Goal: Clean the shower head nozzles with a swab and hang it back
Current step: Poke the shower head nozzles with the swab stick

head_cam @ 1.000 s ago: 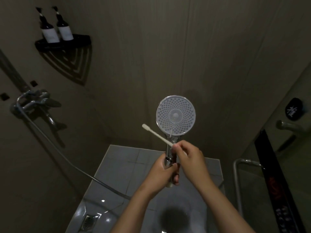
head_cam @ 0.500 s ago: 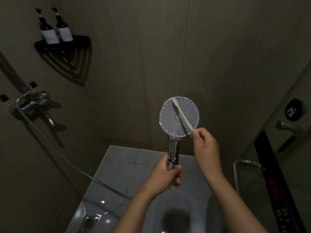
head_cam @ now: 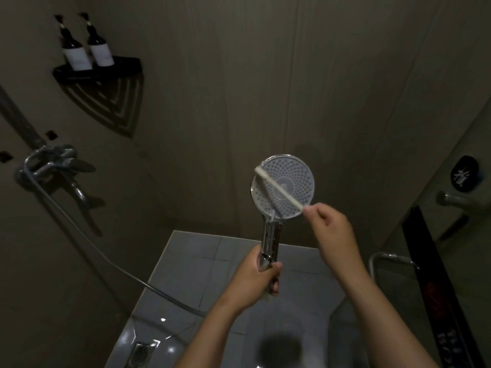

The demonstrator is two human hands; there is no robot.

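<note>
Above the left hand (head_cam: 256, 278) gripping its handle, shower head (head_cam: 283, 186); right hand (head_cam: 330, 229) pinches swab (head_cam: 277, 189)

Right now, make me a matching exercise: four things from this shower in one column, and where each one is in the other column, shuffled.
1. swab
2. shower head
3. two bottles
4. floor drain

A. standing on the corner shelf
B. handle gripped by the left hand
C. pinched by the right hand
D. low in the view, at the left

Pairs: 1-C, 2-B, 3-A, 4-D
</note>
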